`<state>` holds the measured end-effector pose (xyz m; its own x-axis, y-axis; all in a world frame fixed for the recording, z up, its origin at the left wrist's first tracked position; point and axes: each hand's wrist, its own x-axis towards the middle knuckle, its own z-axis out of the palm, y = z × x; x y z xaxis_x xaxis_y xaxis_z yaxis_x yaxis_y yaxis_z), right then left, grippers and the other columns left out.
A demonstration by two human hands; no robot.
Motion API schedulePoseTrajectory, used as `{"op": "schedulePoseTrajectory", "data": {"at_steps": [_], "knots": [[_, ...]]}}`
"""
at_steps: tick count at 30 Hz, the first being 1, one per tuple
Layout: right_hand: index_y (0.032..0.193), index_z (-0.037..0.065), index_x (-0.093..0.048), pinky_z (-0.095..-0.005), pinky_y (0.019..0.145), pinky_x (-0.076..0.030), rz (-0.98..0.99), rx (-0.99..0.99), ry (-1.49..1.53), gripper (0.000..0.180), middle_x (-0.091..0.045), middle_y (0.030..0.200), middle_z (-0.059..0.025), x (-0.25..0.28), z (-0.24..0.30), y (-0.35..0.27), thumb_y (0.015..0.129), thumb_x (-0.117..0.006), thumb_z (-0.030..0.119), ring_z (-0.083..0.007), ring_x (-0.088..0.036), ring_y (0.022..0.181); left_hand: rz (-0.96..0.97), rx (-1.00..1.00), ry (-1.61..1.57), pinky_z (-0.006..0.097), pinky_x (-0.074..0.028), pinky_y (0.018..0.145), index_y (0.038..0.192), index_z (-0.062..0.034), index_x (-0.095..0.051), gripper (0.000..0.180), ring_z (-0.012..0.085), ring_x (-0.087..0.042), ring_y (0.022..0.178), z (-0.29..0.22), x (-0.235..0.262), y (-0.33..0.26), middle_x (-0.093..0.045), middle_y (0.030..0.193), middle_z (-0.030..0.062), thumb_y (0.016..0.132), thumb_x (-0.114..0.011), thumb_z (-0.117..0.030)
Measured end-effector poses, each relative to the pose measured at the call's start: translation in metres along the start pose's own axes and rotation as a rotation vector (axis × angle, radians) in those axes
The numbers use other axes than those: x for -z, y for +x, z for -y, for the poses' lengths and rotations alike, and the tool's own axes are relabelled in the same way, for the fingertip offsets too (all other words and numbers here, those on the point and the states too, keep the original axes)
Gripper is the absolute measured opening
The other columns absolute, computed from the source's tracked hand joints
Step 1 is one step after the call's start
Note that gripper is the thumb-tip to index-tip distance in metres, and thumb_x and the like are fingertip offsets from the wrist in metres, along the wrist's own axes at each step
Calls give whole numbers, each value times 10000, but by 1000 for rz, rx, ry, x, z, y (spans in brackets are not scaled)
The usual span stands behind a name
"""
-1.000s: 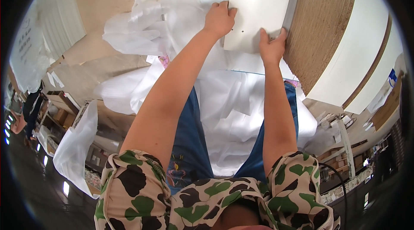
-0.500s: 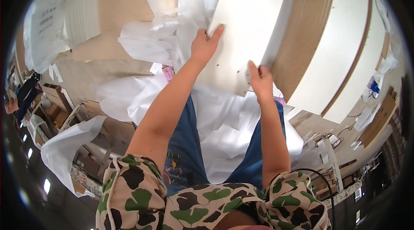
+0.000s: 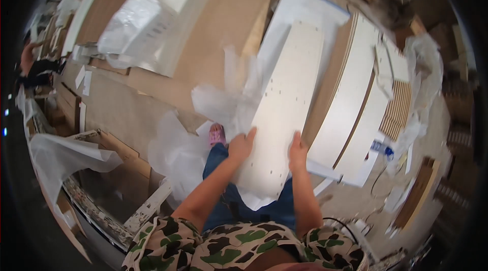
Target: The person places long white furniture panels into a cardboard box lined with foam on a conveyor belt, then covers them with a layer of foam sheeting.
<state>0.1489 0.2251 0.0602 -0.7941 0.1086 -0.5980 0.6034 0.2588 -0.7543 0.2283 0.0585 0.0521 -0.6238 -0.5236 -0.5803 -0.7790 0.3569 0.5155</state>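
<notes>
Near end: on my feed the white board [image 3: 282, 103] reaches over the jeans [image 3: 214, 159].
Left hand [image 3: 241, 145]: grasping the board's left edge.
Right hand [image 3: 298, 153]: grasping its right edge; I can't see fingers beneath.
Both edges: I judge this two-handed handling; the next move calls for even grip.
Far end: beside the stack [image 3: 343, 103]; I'd mind clearance.

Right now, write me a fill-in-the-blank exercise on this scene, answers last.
1. The left grip and right grip hold one long, ____-coloured board dotted with small dark holes.
2. The pink shoe shows on the board's ____ side.
3. The trousers are ____ in colour.

Missing words: white; left; blue.
</notes>
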Motion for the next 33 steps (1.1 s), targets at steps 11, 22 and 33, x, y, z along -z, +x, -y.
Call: {"op": "schedulePoseTrajectory", "data": {"at_steps": [11,22,33], "knots": [[972,-73,-553,-290,814,-408,408,365,147,528,-587,928,-100,102,63,-125,895,-424,433,-174,-517,900,-428,-174,-163,420,-449,715,835,59,-614,663,382,-585,789,-71,75,-224,-595,808,263,795,-455,-583],[1327,47,-287,-453,984,-323,1223,239,509,638,-352,1328,-129,191,256,-204,876,-219,493,-329,-362,1192,-833,82,10,413,-429,614,747,-14,-584,532,376,-549,649,-37,58,-716,-559,650,203,776,-533,-542],[1274,72,-371,-382,933,-397,1647,87,-234,504,-407,1291,-77,119,87,-437,928,-265,424,-250,-429,1138,-913,853,-84,402,-444,643,659,-35,-622,665,328,-562,671,60,-68,-937,-590,647,158,800,-384,-639]]}}
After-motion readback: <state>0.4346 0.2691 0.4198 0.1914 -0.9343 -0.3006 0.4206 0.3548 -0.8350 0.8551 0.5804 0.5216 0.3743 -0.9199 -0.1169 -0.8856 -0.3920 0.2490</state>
